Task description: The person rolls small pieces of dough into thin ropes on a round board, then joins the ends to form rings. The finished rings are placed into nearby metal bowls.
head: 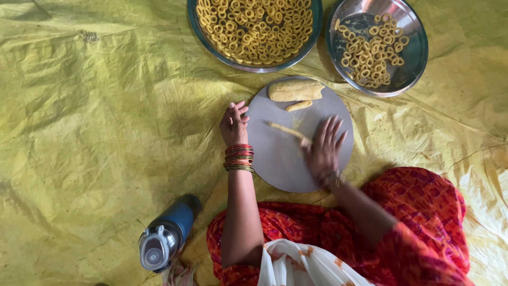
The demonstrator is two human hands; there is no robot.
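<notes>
A thin, pale yellow dough strip is seen lying on a round grey board, stretched from near the board's middle toward its right side. The right hand is laid flat over the strip's right end, fingers spread and straight, blurred by motion; its grip is open, nothing clasped. The left hand is rested at the board's left edge with fingers loosely curled; whether anything is clasped there cannot be told. A thick dough log and a small dough piece are placed at the board's far edge. Beyond are set a large bowl of dough rings and a steel bowl partly filled with rings. A blue bottle is laid on the yellow sheet.
</notes>
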